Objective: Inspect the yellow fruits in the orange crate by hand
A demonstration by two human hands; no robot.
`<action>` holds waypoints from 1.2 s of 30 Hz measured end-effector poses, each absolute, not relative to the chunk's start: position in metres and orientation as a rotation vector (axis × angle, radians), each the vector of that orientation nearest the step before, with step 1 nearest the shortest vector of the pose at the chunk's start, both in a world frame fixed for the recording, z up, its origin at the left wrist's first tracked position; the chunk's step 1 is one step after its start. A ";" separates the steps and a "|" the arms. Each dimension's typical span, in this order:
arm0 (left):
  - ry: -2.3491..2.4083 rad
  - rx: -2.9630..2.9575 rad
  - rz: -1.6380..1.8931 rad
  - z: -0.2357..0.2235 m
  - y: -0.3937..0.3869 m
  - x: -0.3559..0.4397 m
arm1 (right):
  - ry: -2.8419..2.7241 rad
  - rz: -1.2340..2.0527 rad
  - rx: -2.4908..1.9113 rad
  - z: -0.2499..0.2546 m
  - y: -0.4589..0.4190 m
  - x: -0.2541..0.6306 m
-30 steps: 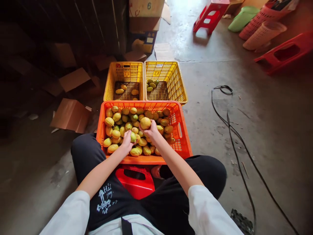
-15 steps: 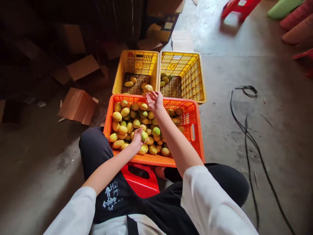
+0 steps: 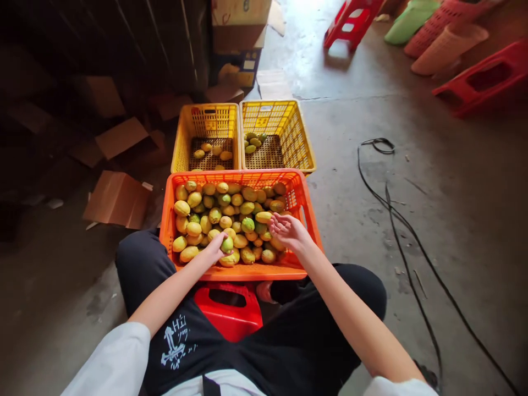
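We are looking down into an orange crate [image 3: 264, 272], where oval yellow fruits [image 3: 188, 253] are lying heaped, most densely from the left edge to the middle. Near the near edge, just left of its midpoint, our left hand [image 3: 216, 248] is holding a green fruit [image 3: 226, 245], its fingers curling around the sides. Towards the right edge, our right hand [image 3: 291, 233] is hovering with its fingers loosely spread, holding nothing; its fingertips are pointing at an elongated yellow fruit [image 3: 263, 217], though we are not able to tell whether they are touching it. Beyond the far edge, two yellow crates, left [image 3: 178, 144] and right [image 3: 307, 151], are standing side by side, each containing a few fruits. We are judging the green fruit to be light and firm, somewhat slippery and liable to bruise; we are therefore favouring a gentle hold about its middle.
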State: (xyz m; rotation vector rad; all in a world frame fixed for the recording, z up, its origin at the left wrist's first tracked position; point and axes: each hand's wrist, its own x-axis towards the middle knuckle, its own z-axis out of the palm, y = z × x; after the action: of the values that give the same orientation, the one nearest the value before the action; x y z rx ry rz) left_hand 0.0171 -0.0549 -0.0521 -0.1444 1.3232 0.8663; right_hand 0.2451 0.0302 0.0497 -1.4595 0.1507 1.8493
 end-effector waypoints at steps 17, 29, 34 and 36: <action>1.398 0.038 1.117 0.054 0.166 0.095 | 0.325 1.587 -1.069 0.095 0.053 0.281; 1.538 0.543 0.985 0.032 0.067 0.039 | 0.322 1.563 -1.135 0.089 0.053 0.277; 1.750 1.188 0.208 -0.023 -0.094 0.000 | 0.285 1.608 -1.192 0.070 0.049 0.271; 1.740 1.322 -0.121 -0.032 -0.129 -0.004 | 0.251 1.630 -1.228 0.063 0.047 0.269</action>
State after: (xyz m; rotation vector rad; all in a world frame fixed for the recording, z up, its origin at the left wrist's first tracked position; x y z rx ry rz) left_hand -0.0041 -0.1289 -0.0324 1.3219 1.7405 -0.1210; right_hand 0.2691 0.0473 0.0630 -1.2277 0.2511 1.6304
